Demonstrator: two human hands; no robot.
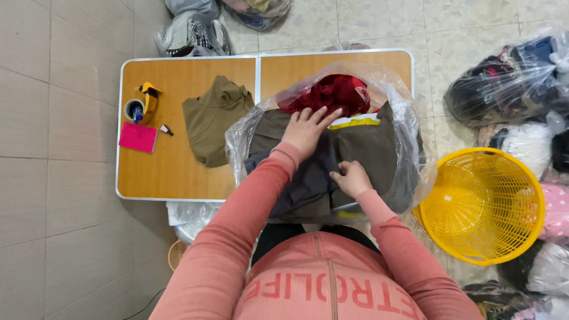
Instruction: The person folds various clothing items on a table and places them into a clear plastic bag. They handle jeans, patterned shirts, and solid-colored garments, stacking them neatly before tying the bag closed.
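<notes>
Bright, even light; sharp picture, edges bowed.

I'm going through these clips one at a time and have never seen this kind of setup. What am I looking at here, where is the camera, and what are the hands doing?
There is no machine here: a person in a salmon-pink top works with two bare hands. The single picture comes from a camera worn on that person's head, looking straight down.

Below is a small wooden folding table. On it lie a folded olive garment, a pink notebook, a yellow tape dispenser and a large clear plastic bag full of clothes.

The left hand rests flat on the clothes in the bag, beside a red garment. The right hand has its fingers curled into a dark grey-brown garment.

A yellow plastic basket stands on the floor to the right, among more bagged clothes.
</notes>
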